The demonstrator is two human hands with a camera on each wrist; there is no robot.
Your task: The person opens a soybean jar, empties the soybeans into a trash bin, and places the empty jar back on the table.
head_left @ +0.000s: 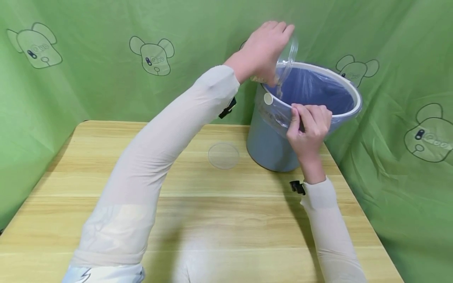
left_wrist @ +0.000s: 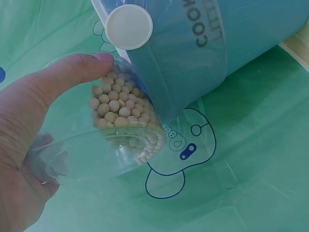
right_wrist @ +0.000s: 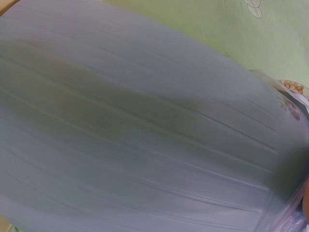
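My left hand [head_left: 269,49] grips a clear plastic container [head_left: 287,55], tipped mouth-down over the rim of a blue bin [head_left: 270,147]. In the left wrist view my thumb [left_wrist: 72,72] presses the container's [left_wrist: 96,159] wall, and small beige beans [left_wrist: 118,108] are heaped at its lowered mouth against the bin's rim. The bin [left_wrist: 203,53] holds a bluish liner bag [head_left: 318,90] and has a white round button [left_wrist: 129,26] on its side. My right hand [head_left: 308,120] pinches the near rim. The bin's wall [right_wrist: 145,121] fills the right wrist view, with a few beans [right_wrist: 293,87] at the edge.
A clear round lid [head_left: 223,155] lies flat on the wooden table [head_left: 212,220], left of the bin. The bin stands at the table's far right corner. Green cloth with cartoon prints [head_left: 152,55] hangs behind and on both sides.
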